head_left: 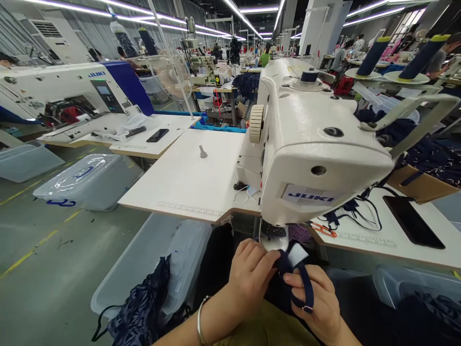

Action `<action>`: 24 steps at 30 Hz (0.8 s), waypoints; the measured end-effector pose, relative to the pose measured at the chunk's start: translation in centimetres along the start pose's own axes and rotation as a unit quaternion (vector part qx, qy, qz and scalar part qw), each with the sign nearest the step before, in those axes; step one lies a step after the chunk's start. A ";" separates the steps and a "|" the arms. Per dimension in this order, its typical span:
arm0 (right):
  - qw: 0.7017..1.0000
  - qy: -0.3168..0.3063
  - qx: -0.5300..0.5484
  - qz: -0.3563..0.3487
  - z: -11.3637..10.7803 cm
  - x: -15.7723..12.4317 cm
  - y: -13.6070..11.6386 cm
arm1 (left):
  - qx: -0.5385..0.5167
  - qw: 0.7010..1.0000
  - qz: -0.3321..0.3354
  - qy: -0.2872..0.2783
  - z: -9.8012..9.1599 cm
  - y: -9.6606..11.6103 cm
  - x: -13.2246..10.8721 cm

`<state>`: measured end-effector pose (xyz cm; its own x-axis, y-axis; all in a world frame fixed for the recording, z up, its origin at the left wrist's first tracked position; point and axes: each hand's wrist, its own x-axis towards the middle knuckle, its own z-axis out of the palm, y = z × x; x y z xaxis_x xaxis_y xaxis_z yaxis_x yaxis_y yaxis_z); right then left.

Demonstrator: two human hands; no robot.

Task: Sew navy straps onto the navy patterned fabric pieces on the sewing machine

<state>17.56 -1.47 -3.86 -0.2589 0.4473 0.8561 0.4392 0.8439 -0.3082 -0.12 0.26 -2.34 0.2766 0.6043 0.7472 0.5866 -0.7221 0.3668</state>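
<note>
A white sewing machine [324, 144] stands on the desk [190, 178], its near end just beyond the hands. The left hand [250, 266] and the right hand [317, 298] are close together, fingers narrowed, both holding dark navy fabric [284, 263] below the machine head. From it a slim, flat navy strap [308, 284] curves over the right fingers. Beside the strap's far end shows a white patch [297, 254]; at its near end, a small shiny ring [307, 309].

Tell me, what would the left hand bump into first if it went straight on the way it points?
The left hand would likely meet the navy fabric at its fingertips; past that, perhaps the white sewing machine, though depth is unclear.
</note>
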 end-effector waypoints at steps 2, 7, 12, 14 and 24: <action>1.000 0.004 -0.012 -0.022 0.0 0.2 -0.1 | -0.022 1.000 0.008 0.002 0.1 -0.1 -0.5; 1.000 -0.005 -0.016 -0.022 0.0 0.2 -0.3 | -0.031 0.999 -0.017 0.011 0.3 0.0 -1.3; 0.999 -0.008 -0.020 -0.042 0.0 -0.1 -0.4 | -0.046 0.999 -0.022 0.011 0.3 0.0 -1.8; 0.999 -0.005 -0.019 -0.048 0.1 -0.1 -0.5 | -0.047 0.999 -0.020 0.007 0.4 -0.1 -2.0; 0.998 -0.012 -0.030 -0.054 0.1 0.0 -0.9 | -0.045 0.999 -0.028 0.006 0.3 -0.4 -2.2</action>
<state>17.09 -2.18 -3.64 -0.3278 0.3633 0.8721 0.4577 0.8686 -0.1898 -0.75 -0.64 -4.27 0.2363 0.6413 0.7300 0.5304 -0.7146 0.4561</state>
